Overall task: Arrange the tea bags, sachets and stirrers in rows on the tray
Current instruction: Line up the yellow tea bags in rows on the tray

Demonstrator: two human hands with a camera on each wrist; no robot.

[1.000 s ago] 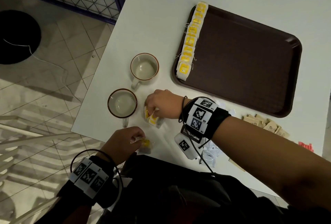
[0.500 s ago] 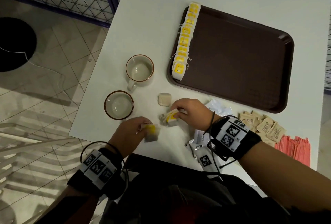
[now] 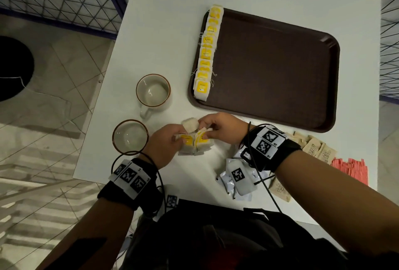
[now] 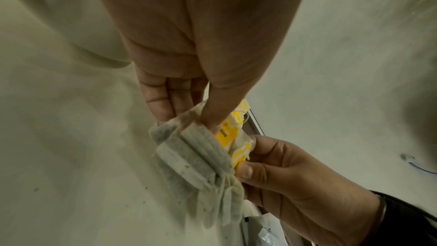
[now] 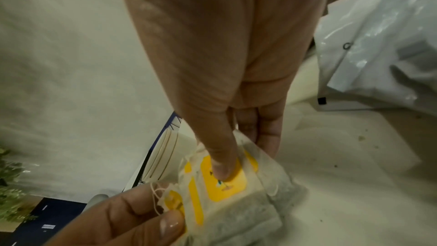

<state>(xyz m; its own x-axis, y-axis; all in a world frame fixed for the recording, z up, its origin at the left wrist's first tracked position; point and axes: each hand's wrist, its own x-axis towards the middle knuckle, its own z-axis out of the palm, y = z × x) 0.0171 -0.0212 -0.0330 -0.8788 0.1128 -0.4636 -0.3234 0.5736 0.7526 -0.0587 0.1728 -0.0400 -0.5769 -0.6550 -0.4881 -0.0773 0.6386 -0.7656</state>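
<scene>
To the left of my left hand (image 3: 165, 143) I see 2 cups: the nearer cup (image 3: 130, 136) sits just beside that wrist, and the farther cup (image 3: 153, 90) stands beyond it. My left hand pinches a bunch of tea bags (image 3: 187, 143) with yellow tags, thumb on top and fingers underneath, as the left wrist view shows. My right hand (image 3: 224, 129) meets it from the other side, touching the same cluster; its thumb presses a yellow tag and the fingers curl behind a second bunch (image 3: 203, 140), so both hands grip tea bags, and the 2 bunches touch between them. Just beyond the fingertips of both hands lies 1 loose tea bag (image 3: 190, 123) on the table (image 3: 168, 21). Farther beyond my right hand is the brown tray (image 3: 280, 71), with a row of tea bags (image 3: 207, 54) running along its left edge. Under and near my right wrist lie white sachets (image 3: 239, 183). To the right of that wrist are brown sachets (image 3: 317, 147), and farthest right, a stack of red stirrers (image 3: 349, 170).
</scene>
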